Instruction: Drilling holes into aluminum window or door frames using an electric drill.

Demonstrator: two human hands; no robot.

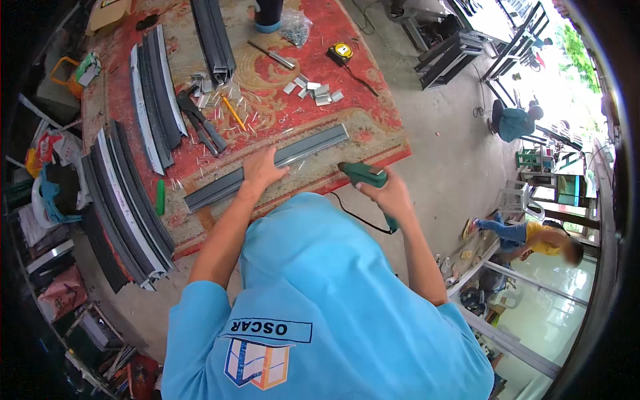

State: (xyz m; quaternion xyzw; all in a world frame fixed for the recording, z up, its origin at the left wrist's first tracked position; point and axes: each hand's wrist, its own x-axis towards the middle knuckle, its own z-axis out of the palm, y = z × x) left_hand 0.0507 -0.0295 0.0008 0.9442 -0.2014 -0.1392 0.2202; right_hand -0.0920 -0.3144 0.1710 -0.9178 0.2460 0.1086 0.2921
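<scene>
My left hand (263, 172) grips a long grey metal profile (313, 141) lying diagonally along the front of the worn red-patterned board. My right hand (387, 190) holds a green corded power tool (363, 175) just past the board's front edge, below the profile's right end; its black cord loops underneath. Behind the profile lie black-handled cutters (197, 123), a yellow pencil (235, 111), small silver bracket pieces (323, 99), a silver rod-like tool (270, 54) and a yellow tape measure (340, 53). A green bar-shaped item (160, 197) lies left of the profile.
Stacked long profiles (123, 207) occupy the table's (380, 133) left side. A dark container (267, 17) and bag of hardware (294, 25) stand at the back. Metal frames (447, 57), a crouching person (513, 122) and a yellow-shirted person (537, 237) are off to the right.
</scene>
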